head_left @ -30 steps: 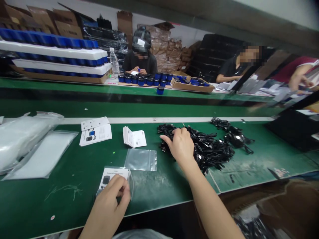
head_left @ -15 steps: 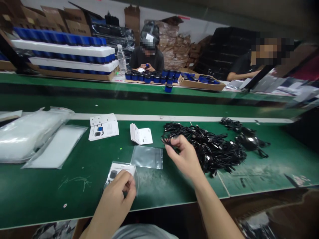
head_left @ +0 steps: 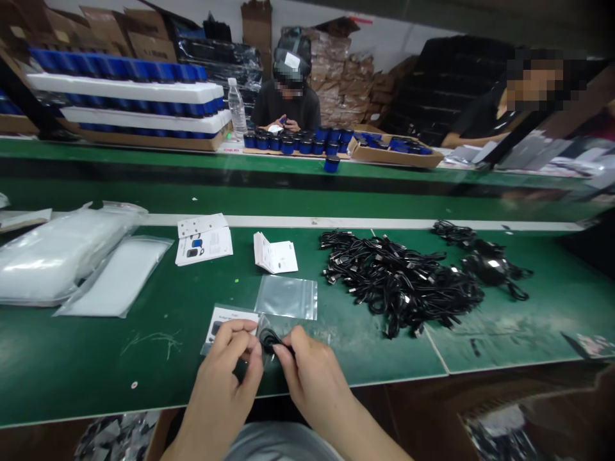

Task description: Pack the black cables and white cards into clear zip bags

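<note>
Factory room with cardboard boxes stacked along the back, and we're looking down at a long green table with our two hands at its near edge. A small coil of black cable sits between them, right at the edge of a clear bag with a printed card inside. Our right hand has the coil pinched in its fingertips, coming at it from the right. The coil's wound too tight to show any long axis. Our left hand is curled in just left of it, fingers closed at the bag's top, but we can't tell if it's gripping plastic, cable or both.

Farther out, an empty zip bag lies just above the hands, with a folded booklet beyond it. A big pile of black cables sits off to the right, and white plastic packs sit to the left.
</note>
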The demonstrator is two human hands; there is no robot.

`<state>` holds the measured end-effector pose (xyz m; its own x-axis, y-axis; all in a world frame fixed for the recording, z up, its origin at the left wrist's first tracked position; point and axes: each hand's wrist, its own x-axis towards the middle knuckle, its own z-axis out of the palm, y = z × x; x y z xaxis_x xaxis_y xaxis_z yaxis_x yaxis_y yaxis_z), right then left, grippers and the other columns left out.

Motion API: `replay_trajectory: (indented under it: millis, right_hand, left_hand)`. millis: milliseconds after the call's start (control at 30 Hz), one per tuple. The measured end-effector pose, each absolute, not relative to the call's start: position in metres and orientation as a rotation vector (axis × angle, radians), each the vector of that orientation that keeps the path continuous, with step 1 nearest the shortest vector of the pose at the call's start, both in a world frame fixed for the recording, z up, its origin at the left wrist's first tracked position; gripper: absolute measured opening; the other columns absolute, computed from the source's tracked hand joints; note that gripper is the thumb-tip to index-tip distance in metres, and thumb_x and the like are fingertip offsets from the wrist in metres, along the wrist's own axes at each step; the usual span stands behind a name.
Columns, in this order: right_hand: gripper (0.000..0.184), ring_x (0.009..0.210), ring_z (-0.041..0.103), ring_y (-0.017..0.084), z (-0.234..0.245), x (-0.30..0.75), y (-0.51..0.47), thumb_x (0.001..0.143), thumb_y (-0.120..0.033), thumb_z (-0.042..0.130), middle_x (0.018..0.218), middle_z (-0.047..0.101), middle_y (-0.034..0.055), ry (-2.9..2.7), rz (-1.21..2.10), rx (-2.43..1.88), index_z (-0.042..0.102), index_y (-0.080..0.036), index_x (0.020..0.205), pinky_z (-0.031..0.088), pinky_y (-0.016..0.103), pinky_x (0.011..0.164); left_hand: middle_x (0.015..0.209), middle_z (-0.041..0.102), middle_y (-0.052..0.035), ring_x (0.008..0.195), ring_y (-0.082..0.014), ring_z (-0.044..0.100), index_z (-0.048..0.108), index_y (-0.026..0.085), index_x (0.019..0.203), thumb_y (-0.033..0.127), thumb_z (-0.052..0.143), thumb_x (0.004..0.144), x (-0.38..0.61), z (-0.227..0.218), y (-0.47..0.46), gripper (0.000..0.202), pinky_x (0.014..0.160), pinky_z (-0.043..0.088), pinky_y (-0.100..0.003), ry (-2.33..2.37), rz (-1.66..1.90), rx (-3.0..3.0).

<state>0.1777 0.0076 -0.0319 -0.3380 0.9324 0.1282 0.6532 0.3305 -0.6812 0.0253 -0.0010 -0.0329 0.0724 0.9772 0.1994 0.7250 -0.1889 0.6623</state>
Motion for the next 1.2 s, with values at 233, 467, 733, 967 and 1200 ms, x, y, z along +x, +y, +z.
replay_trajectory:
  millis: [233,467,733,967,1200]
  right_hand:
    - [0.017,0.074,0.06,0.014,-0.017,0.18,0.009,0.092,-0.023,0.041,0.079,0.063,0.0022,-1.677,1.374,-1.192,0.058,-0.017,0.092,0.047,0.025,0.07]
    - [0.036,0.068,0.062,0.01,-0.024,0.201,0.019,0.085,-0.024,0.055,0.095,0.062,0.0037,-1.41,1.981,-0.746,0.059,-0.025,0.121,0.047,0.018,0.053]
    - [0.02,0.047,0.051,0.01,-0.024,0.18,0.012,0.076,-0.023,0.064,0.057,0.06,-0.0025,-1.396,1.536,-1.324,0.073,-0.02,0.094,0.041,0.019,0.044]
    - [0.029,0.039,0.043,0.004,-0.017,0.187,0.018,0.081,-0.042,0.058,0.057,0.054,-0.0032,-1.125,1.902,-1.068,0.066,-0.014,0.076,0.026,0.015,0.038]
    - [0.017,0.058,0.056,0.011,-0.016,0.181,0.01,0.086,-0.027,0.055,0.073,0.059,0.0004,-1.541,1.422,-1.169,0.071,-0.02,0.084,0.042,0.021,0.054]
  left_hand:
    - [0.119,0.05,-0.0075,0.11,-0.0223,0.049,0.053,0.023,0.08,0.019,0.045,0.085,0.029,-0.035,-0.012,0.011,0.089,0.04,-0.038,1.718,0.958,2.132]
    - [0.128,0.048,-0.0081,0.114,-0.0224,0.044,0.049,0.023,0.072,0.02,0.038,0.089,0.033,-0.028,-0.016,0.02,0.09,0.034,-0.038,1.704,1.023,2.059]
    - [0.128,0.046,-0.0088,0.112,-0.0243,0.047,0.05,0.023,0.077,0.018,0.043,0.086,0.029,-0.031,-0.017,0.012,0.087,0.039,-0.038,1.737,1.059,2.108]
    - [0.132,0.044,-0.0085,0.109,-0.0244,0.047,0.051,0.023,0.079,0.017,0.045,0.085,0.026,-0.026,-0.016,0.01,0.087,0.041,-0.041,1.765,1.031,2.09]
    - [0.132,0.041,-0.0057,0.107,-0.0213,0.049,0.052,0.024,0.079,0.017,0.045,0.085,0.031,-0.027,-0.021,0.012,0.088,0.041,-0.038,1.727,1.124,2.027]
